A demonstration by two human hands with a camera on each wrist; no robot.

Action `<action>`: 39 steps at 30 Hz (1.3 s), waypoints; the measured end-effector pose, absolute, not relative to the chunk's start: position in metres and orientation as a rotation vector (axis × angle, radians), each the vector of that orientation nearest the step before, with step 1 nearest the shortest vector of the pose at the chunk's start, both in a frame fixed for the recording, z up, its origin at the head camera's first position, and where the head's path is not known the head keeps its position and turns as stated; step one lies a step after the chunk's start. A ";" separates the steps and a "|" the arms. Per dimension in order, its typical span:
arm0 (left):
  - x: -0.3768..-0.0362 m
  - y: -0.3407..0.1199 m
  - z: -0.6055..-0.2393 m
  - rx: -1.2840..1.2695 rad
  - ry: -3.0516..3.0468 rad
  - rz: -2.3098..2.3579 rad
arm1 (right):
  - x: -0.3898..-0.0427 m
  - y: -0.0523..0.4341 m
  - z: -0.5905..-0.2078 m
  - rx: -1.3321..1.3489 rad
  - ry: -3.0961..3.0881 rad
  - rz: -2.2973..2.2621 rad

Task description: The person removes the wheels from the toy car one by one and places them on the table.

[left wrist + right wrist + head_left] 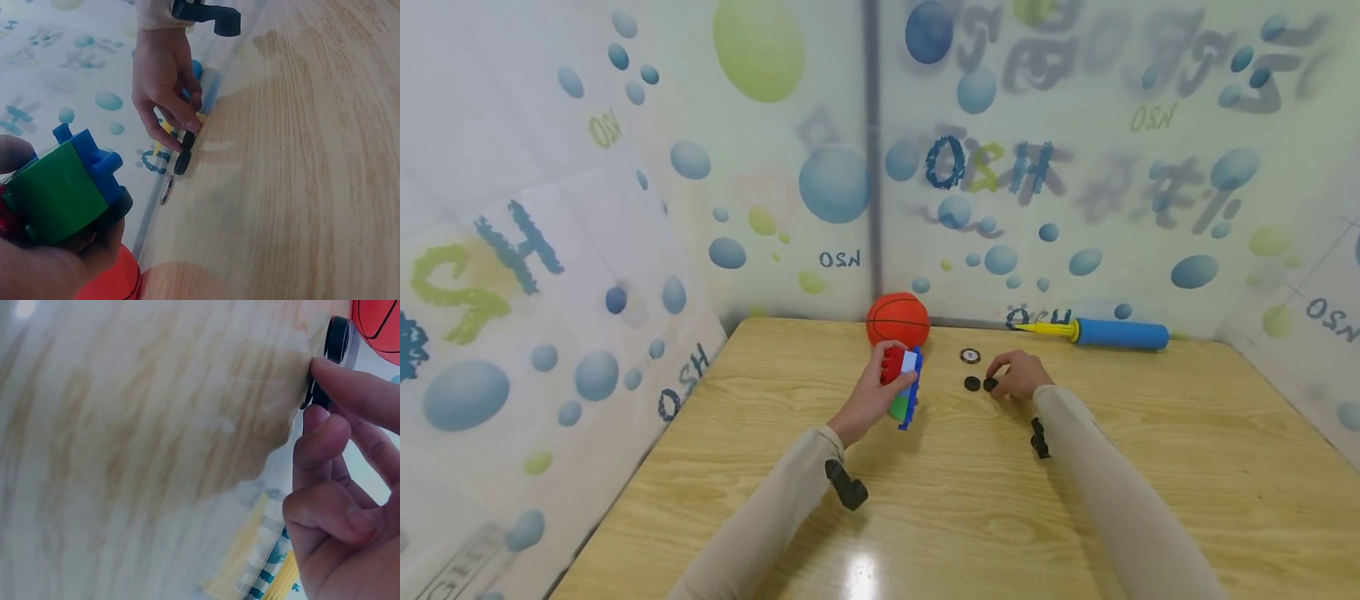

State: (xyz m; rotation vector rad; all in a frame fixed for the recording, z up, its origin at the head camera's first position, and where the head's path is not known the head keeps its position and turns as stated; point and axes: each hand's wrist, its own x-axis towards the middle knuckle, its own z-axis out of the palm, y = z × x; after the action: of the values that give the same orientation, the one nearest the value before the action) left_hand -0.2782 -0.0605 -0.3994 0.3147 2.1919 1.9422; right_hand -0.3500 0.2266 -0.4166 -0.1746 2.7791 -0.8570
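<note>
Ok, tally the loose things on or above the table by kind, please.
Small black wheels: 2
Ringed disc: 1
Block toy, held in left hand: 1
Orange ball: 1
Blue pump: 1
Total: 6

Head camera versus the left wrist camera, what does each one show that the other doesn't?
Only the head view shows the blue and yellow pump at the far wall and the whole orange ball.

Only the left wrist view shows the toy's green block with blue pegs up close, and the right hand's fingertips pinching a black wheel.

Both show the left hand gripping the block toy, the right hand at the black wheels, a ringed wheel beyond them, and the wooden table.
</note>
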 end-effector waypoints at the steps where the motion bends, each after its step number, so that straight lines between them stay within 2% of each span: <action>1: -0.278 -0.060 -0.399 0.312 2.191 1.941 | -0.350 0.226 -0.417 -0.171 2.776 -0.861; 12: -0.279 -0.059 -0.398 0.295 2.190 1.921 | -0.347 0.225 -0.413 -0.165 2.764 -0.877; 24: -0.277 -0.061 -0.393 0.395 1.976 2.048 | -0.322 0.226 -0.386 -0.369 2.772 -0.966; 39: -0.278 -0.061 -0.400 0.446 2.205 1.949 | -0.288 0.197 -0.369 -0.622 2.684 -1.201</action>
State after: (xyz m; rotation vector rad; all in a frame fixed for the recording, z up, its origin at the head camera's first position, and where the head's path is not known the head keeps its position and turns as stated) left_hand -0.2776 -0.0611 -0.4003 0.4462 2.2049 1.9491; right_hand -0.2876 0.1969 -0.3690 -0.6220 2.6839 -1.2013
